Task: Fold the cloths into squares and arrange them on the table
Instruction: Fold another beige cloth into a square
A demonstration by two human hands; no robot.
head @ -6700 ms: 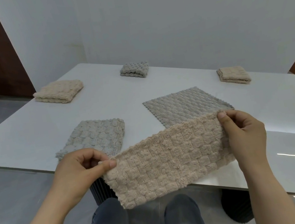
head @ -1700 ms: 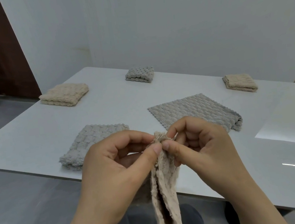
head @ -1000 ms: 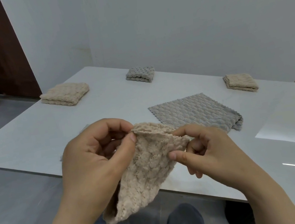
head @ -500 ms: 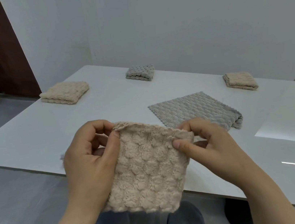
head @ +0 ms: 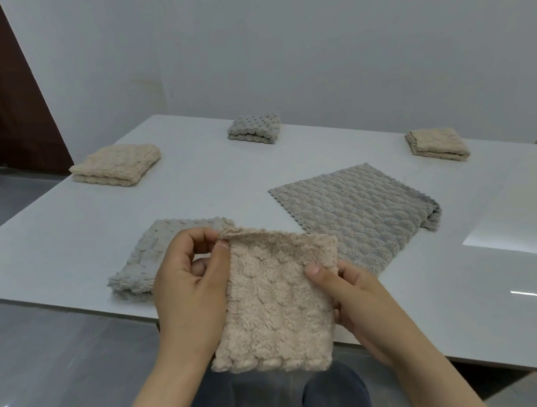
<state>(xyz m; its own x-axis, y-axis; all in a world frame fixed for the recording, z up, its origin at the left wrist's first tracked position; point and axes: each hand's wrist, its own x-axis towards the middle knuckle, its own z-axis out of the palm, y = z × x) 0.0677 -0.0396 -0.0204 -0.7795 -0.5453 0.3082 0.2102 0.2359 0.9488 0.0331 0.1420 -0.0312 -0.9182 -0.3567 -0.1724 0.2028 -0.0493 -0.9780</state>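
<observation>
Nearest, above the person's knees in blue denim [head: 336, 400], the beige bubble-textured plush cloth [head: 274, 302] is hanging in the air just short of the near edge of the white glossy table [head: 223, 189], already doubled down to a rough square. The left hand [head: 186, 290] is pinching its top left corner between thumb and curled fingers. The right hand [head: 353, 298] is pinching the right edge just under the top right corner, thumb on the front. Holding it high at 2 points is letting the layers hang straight, probably so the edges can be checked before it is laid down.

Beyond, a grey bubble-textured cloth folded into a thick pad [head: 150, 254] is lying by the table's front edge, partly behind the left hand. To its right a larger grey waffle-textured cloth [head: 354, 212] is lying spread flat, likely waiting its turn. At the far side 3 finished squares are sitting well apart, seemingly as the arranged set: a beige folded pad [head: 115, 164] at the left, a small grey folded square [head: 255, 129] in the middle and a small beige folded square [head: 436, 145] at the right.

6.7 s ago the beige cloth was being stretched as a wide strip between hands far apart. 1.7 s ago the hands were meeting over it. Since 0.5 s ago the right thumb is sitting lower on the edge. The cloths on the table are not moving.
</observation>
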